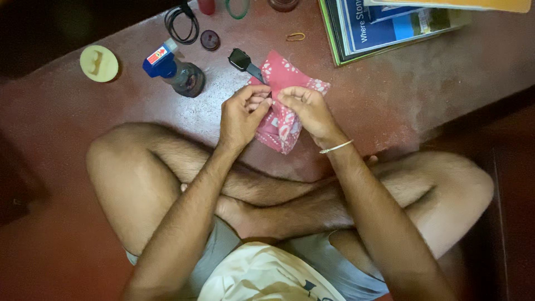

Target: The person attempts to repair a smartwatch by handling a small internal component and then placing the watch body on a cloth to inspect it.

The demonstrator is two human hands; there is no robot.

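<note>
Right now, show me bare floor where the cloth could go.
Bare floor lies right of the red cloth, below the books. Another patch sits between the yellow disc and the left knee. It is crowded around the bottle and cable.

Home interior, floor level. Polished red cement floor (390, 95), worn and patchy, person sitting cross-legged on it in shorts. Household clutter lies right on the floor: stack of books (384, 25), small bottle with blue cap (175, 69), coiled black cable (183, 22), round yellow lid (99, 63), rubber band (296, 37). Dim indoor light.
</note>
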